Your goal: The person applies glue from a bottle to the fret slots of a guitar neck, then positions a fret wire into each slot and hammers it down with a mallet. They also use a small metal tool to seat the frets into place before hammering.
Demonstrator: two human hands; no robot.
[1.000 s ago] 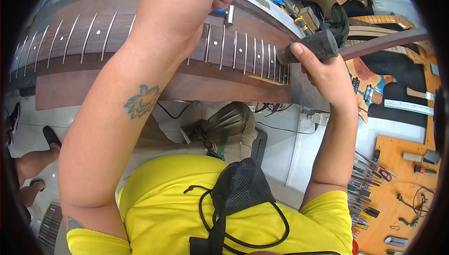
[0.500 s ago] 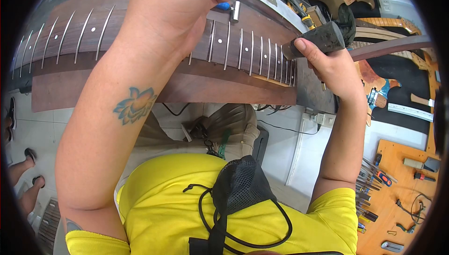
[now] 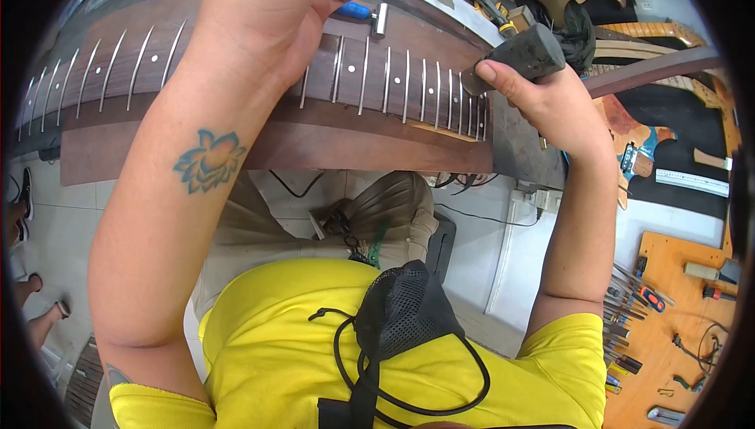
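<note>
Rightward, the right hand (image 3: 554, 106) grips a mallet (image 3: 519, 51) at the fretboard (image 3: 393, 83) end.

Single view, worn on our head, fisheye lens, dark rounded corners. We face forward and steeply down over workbench (image 3: 523, 150) edge. Our yellow shirt (image 3: 275, 366) fills bottom; fretboard (image 3: 393, 79) runs across top. Very near: left hand (image 3: 267, 12) looms large, cut by top edge; right hand (image 3: 550, 103) with dark block (image 3: 523, 47) sits upper right. Tiled floor (image 3: 480, 256) lies well below, mid-frame. Tool board (image 3: 668, 319) shows at lower right rim.
</note>
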